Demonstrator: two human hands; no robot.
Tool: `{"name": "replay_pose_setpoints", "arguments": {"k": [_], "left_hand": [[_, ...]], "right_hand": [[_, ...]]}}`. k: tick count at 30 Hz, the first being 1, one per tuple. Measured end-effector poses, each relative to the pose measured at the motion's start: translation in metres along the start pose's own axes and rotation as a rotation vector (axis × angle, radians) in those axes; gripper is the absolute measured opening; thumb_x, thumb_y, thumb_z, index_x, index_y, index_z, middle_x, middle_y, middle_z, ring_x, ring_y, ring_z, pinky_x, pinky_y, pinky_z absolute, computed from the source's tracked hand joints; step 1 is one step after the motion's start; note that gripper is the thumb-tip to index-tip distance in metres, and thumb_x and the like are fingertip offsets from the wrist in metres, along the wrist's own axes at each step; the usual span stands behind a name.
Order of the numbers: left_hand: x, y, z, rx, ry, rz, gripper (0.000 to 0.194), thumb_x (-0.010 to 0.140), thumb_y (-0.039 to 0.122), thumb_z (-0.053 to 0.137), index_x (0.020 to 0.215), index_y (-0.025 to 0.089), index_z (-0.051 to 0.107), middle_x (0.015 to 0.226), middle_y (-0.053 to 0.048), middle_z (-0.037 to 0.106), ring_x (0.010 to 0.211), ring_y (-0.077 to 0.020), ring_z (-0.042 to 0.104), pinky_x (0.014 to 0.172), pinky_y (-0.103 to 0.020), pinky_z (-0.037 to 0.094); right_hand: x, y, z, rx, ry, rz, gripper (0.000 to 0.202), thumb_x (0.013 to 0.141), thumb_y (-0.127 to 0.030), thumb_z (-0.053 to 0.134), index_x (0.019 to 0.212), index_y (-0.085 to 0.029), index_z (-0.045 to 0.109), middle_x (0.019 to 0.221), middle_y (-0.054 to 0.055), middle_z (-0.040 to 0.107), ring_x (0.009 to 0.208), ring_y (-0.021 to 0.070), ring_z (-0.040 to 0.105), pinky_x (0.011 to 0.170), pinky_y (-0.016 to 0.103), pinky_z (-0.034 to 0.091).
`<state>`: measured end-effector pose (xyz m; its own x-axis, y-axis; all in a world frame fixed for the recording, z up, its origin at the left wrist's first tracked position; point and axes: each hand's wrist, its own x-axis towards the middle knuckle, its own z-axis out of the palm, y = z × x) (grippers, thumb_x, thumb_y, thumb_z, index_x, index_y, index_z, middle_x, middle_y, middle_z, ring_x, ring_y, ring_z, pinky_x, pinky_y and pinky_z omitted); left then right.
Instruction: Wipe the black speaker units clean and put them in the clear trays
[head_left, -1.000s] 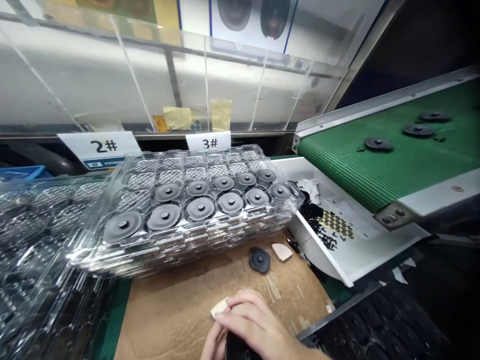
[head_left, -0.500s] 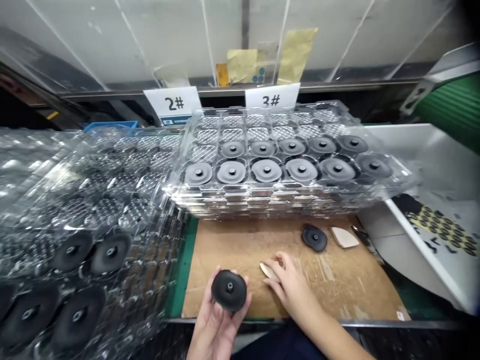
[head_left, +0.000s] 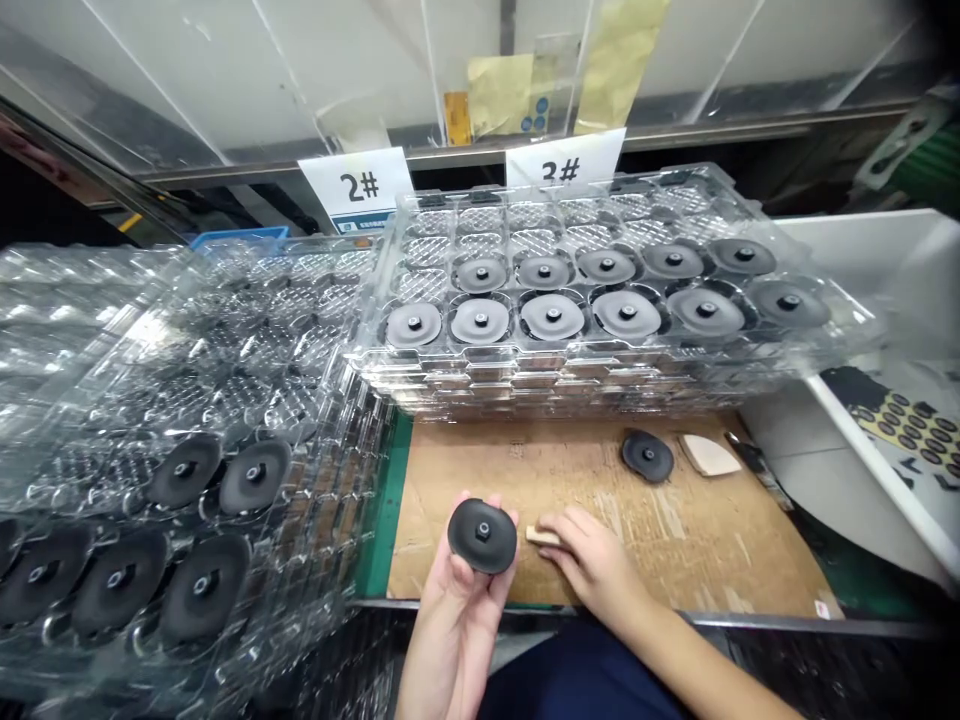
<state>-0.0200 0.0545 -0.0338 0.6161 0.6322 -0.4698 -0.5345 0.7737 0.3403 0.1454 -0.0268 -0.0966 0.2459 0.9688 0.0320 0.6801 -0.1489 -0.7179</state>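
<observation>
A black rounded plastic disc with a small central post is held by its edges in my left hand, post side up. Between the thumb and fingers of my right hand is a thin cream-coloured flat piece, its end pointing at the disc without touching it. Both hands are over the brown board. Farther right on that board lie a second black disc and a cream wedge-shaped pad.
Behind the board, a stack of clear trays carries several discs in two rows. More clear trays with discs stand at the left. On the right is a white bin beside a sheet of dark ring-shaped pieces. A dark tool lies near the bin.
The view has shifted a little, so the trays appear higher. My left hand's disc has come up slightly, and the cream piece in my right hand has turned to lie more level.
</observation>
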Motion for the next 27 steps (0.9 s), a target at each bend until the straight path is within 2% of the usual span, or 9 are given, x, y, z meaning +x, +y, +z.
{"name": "replay_pose_setpoints", "arguments": {"k": [4,8,10,13,15,19,22,24,27], "left_hand": [[-0.005,-0.003,0.011,0.022,0.050,-0.001,0.042,0.072,0.028,0.066,0.113,0.027,0.060,0.123,-0.006,0.060,0.116,-0.0258,0.051,0.099,-0.033,0.041],[-0.009,-0.009,0.026,0.101,0.124,0.008,0.044,0.075,0.024,0.064,0.118,0.028,0.056,0.118,-0.007,0.063,0.112,-0.0234,0.054,0.097,-0.033,0.043],[-0.009,-0.010,0.030,0.152,0.109,-0.021,0.047,0.075,0.026,0.064,0.121,0.028,0.054,0.114,-0.007,0.064,0.109,-0.0232,0.056,0.094,-0.033,0.044],[-0.008,-0.009,0.030,0.234,0.101,-0.003,0.045,0.075,0.031,0.063,0.119,0.027,0.055,0.114,-0.008,0.064,0.106,-0.0239,0.057,0.092,-0.033,0.046],[-0.007,-0.009,0.031,0.288,0.094,0.056,0.044,0.073,0.031,0.065,0.117,0.026,0.057,0.115,-0.008,0.063,0.103,-0.0240,0.059,0.089,-0.032,0.047],[-0.009,-0.010,0.037,0.318,0.080,0.031,0.045,0.071,0.030,0.068,0.115,0.025,0.059,0.107,-0.007,0.067,0.100,-0.0242,0.060,0.088,-0.034,0.047],[-0.013,-0.007,0.042,0.320,0.131,-0.017,0.041,0.066,0.026,0.072,0.107,0.026,0.064,0.107,-0.004,0.067,0.099,-0.0214,0.060,0.083,-0.027,0.049],[-0.014,-0.006,0.046,0.313,0.133,-0.060,0.041,0.062,0.025,0.075,0.102,0.026,0.066,0.106,-0.003,0.068,0.094,-0.0176,0.061,0.077,-0.020,0.049],[-0.015,-0.012,0.055,0.291,0.103,-0.093,0.046,0.057,0.030,0.079,0.101,0.025,0.067,0.095,-0.003,0.071,0.086,-0.0158,0.063,0.075,-0.019,0.049]], "right_hand": [[0.019,-0.020,-0.028,0.086,0.019,-0.015,0.013,0.087,-0.022,0.050,0.093,-0.022,0.061,0.078,0.002,0.060,0.072,0.0158,0.058,0.065,0.027,0.047],[0.032,-0.073,-0.064,0.256,0.130,-0.055,0.018,0.089,-0.022,0.047,0.104,-0.022,0.057,0.095,0.004,0.060,0.086,0.0154,0.056,0.073,0.026,0.046],[0.032,-0.099,-0.076,0.327,0.060,-0.184,0.022,0.089,-0.016,0.044,0.108,-0.017,0.056,0.094,0.006,0.060,0.086,0.0155,0.056,0.076,0.027,0.045],[0.032,-0.119,-0.086,0.350,-0.189,-0.235,0.021,0.086,-0.009,0.044,0.099,-0.015,0.060,0.088,0.004,0.061,0.079,0.0130,0.056,0.073,0.023,0.045],[0.036,-0.120,-0.087,0.362,-0.255,-0.189,0.020,0.086,-0.007,0.046,0.092,-0.017,0.062,0.087,0.001,0.062,0.080,0.0107,0.057,0.073,0.020,0.045],[0.043,-0.114,-0.081,0.358,0.040,-0.246,0.022,0.087,-0.011,0.045,0.104,-0.012,0.059,0.090,0.006,0.061,0.082,0.0125,0.057,0.077,0.023,0.045],[0.030,-0.108,-0.088,0.411,-0.123,-0.281,0.023,0.087,-0.011,0.045,0.105,-0.016,0.059,0.092,0.003,0.062,0.082,0.0116,0.057,0.075,0.022,0.046],[0.018,-0.104,-0.098,0.380,-0.217,-0.172,0.019,0.087,-0.012,0.049,0.098,-0.022,0.060,0.084,-0.001,0.063,0.074,0.0094,0.058,0.067,0.019,0.046],[0.013,-0.101,-0.110,0.186,-0.065,-0.080,0.020,0.086,-0.013,0.049,0.100,-0.023,0.060,0.080,-0.001,0.062,0.071,0.0114,0.057,0.064,0.022,0.045]]}}
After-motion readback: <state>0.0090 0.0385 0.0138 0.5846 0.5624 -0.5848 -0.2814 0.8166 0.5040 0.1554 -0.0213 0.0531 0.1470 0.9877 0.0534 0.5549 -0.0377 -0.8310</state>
